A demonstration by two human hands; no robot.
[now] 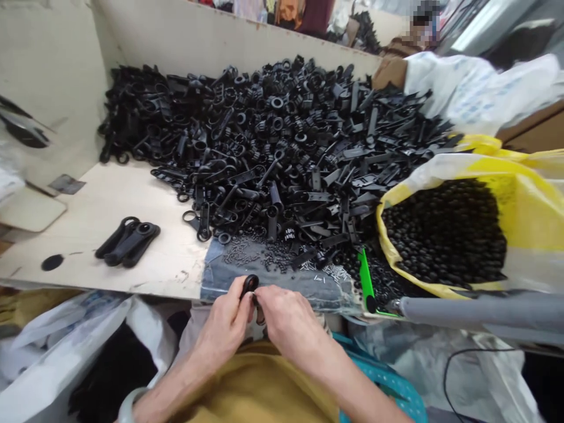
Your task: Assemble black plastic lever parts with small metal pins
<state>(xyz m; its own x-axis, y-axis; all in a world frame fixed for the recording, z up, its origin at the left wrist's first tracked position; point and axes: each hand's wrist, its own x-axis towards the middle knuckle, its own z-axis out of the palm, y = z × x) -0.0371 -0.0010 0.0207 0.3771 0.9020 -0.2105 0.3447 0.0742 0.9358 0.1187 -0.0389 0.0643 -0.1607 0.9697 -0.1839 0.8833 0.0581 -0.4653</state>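
Note:
Close to my body, at the table's front edge, my left hand (pixel 232 310) is closed around a black plastic part with a ring-shaped end (pixel 251 284). My right hand (pixel 284 308) meets it there, its fingers pinched together against the part; whatever small thing they hold is hidden. Just beyond both hands lies a strip of denim cloth (pixel 264 285) with tiny dark pieces (pixel 275 256) and small silvery pins (pixel 337 272) scattered on it. A large heap of black plastic parts (pixel 264 147), rings and flat strips among them, rises behind the cloth.
On the left of the pale board (pixel 171 258) lie several black handle-like pieces (pixel 127 241). At right stands a yellow-and-white sack (pixel 524 200) of small black pieces. A green strip (pixel 365 279) and a grey tube (pixel 476 311) border the front right. A white sack (pixel 150 323) sits below left.

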